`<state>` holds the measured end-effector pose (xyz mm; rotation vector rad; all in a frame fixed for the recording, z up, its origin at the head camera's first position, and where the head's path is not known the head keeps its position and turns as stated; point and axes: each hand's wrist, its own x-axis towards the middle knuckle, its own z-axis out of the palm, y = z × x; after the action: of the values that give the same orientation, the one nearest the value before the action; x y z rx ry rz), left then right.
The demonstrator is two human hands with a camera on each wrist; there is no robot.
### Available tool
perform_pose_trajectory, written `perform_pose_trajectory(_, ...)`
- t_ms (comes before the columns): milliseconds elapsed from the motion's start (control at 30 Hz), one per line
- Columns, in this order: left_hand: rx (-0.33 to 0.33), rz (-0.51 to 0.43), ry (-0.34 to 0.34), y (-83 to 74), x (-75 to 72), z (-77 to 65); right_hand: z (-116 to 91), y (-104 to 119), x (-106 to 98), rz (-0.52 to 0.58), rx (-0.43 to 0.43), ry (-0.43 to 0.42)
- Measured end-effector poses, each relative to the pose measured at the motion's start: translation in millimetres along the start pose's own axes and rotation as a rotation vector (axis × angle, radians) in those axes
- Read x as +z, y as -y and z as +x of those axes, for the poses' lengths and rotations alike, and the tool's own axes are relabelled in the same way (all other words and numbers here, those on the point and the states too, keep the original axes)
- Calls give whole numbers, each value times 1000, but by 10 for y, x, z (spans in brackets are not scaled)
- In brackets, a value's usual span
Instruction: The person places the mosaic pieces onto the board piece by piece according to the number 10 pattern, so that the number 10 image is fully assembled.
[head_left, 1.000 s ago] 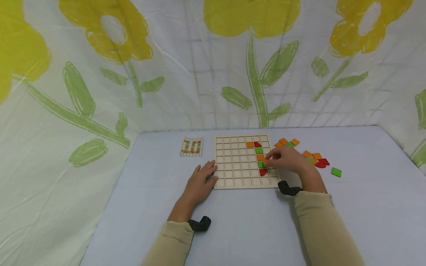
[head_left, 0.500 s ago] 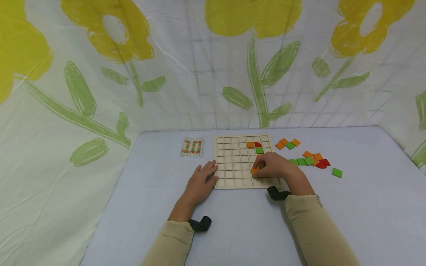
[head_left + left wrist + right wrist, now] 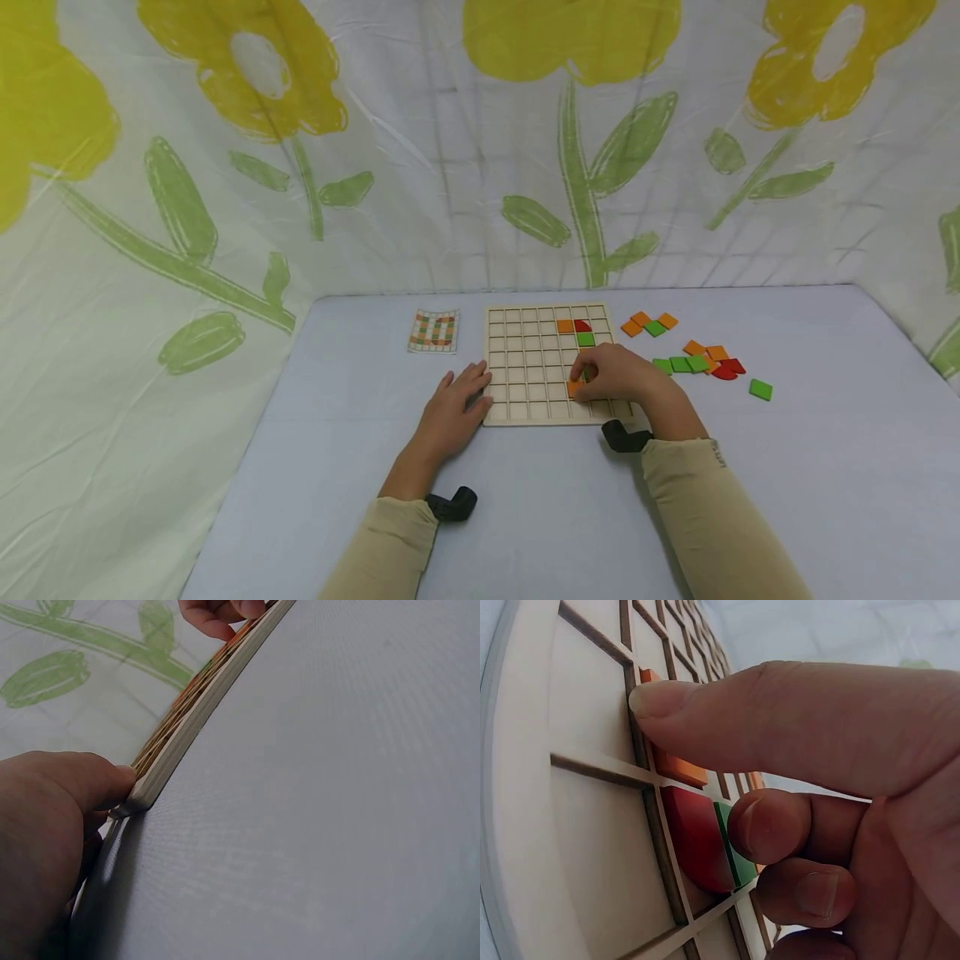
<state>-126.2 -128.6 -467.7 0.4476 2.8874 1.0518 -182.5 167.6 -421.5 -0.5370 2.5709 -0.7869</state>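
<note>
A pale wooden grid board point(image 3: 517, 406) lies on the table. My right hand point(image 3: 618, 372) is over its lower right part, thumb and fingertip at an orange square tile point(image 3: 573, 389). Up close in the right wrist view, the thumb lies over this orange tile point(image 3: 682, 769) in its cell. Beside it are a red rounded piece point(image 3: 699, 838) and a green tile point(image 3: 741, 855). My left hand point(image 3: 452, 410) rests at the board's left edge, fingers extended, its thumb touching the near corner in the left wrist view. Farther up the board sit an orange tile point(image 3: 565, 327), a red quarter-round point(image 3: 582, 326) and a green tile point(image 3: 585, 340).
A patterned card point(image 3: 433, 332) lies left of the board. To the right are loose orange tiles point(image 3: 695, 348), green tiles point(image 3: 679, 365), red rounded pieces point(image 3: 725, 372) and a single green tile point(image 3: 761, 389). A flowered cloth point(image 3: 420, 192) hangs behind the table.
My right hand has moved left and down with the orange tile, from above the right columns to the cell left of the red piece. The left hand has stayed put.
</note>
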Motion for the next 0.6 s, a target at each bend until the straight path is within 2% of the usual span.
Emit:
perform_pose_trajectory(467,-1,11,3,13,5,9,6,-26,-7,24,1,-4)
perform_pose_trajectory(600,-2,11,2,17,8,6,-3,-68,-28,42,8,-29)
